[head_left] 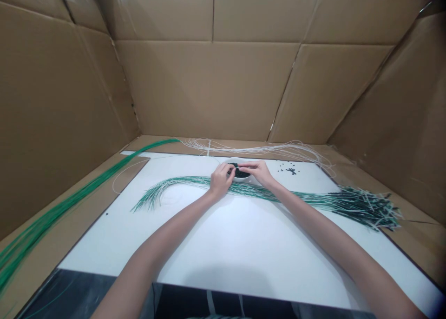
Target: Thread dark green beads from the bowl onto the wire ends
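Both hands meet over a white bowl [249, 180] of small black pieces. My left hand [221, 177] is closed in a pinch at the bowl's left side, and my right hand [257, 171] pinches from the right. Their fingertips nearly touch around something tiny and green; what each one holds is too small to make out. Beneath my wrists runs a bundle of green and white strands [303, 198], its right end thick with black pieces [369, 208].
Long green strands [80, 193] lie along the left side. Thin white strands [251, 149] stretch across the back. Loose black pieces [291, 170] are scattered right of the bowl on the white board [223, 244]. Cardboard walls [209, 86] stand around the back and sides.
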Action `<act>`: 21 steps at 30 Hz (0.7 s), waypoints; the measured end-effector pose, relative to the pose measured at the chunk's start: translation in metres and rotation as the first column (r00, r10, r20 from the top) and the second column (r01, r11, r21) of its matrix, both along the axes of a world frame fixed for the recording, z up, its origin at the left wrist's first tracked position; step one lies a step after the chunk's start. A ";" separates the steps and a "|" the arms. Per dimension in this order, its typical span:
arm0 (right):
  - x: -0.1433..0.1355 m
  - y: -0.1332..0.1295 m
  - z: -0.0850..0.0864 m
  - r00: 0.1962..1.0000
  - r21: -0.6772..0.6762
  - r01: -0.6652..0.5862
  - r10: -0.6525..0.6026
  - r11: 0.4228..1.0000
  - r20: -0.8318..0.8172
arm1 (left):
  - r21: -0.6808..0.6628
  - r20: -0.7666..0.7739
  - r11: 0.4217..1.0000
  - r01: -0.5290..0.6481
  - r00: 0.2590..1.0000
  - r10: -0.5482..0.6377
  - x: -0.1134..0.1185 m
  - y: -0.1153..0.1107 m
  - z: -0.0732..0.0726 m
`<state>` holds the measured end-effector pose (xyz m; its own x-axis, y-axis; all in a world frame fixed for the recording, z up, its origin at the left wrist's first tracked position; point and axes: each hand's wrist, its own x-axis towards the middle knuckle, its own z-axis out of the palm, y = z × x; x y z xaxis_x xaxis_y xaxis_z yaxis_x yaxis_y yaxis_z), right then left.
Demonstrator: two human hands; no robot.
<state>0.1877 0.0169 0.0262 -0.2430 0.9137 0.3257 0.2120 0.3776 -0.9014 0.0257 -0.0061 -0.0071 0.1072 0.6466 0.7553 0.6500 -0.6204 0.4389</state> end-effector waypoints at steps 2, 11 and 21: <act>0.000 0.001 -0.001 1.000 -0.003 0.009 -0.009 1.000 -0.003 | 0.001 0.000 1.000 0.010 1.000 -0.010 0.000 0.000 0.000; -0.002 0.000 -0.002 0.998 -0.038 0.024 -0.027 0.999 -0.059 | 0.016 0.005 1.000 0.012 1.000 -0.012 0.000 0.000 0.000; -0.001 0.001 -0.004 0.997 -0.070 0.009 -0.015 0.998 -0.082 | 0.028 0.006 1.000 0.009 1.000 -0.009 0.001 -0.001 0.001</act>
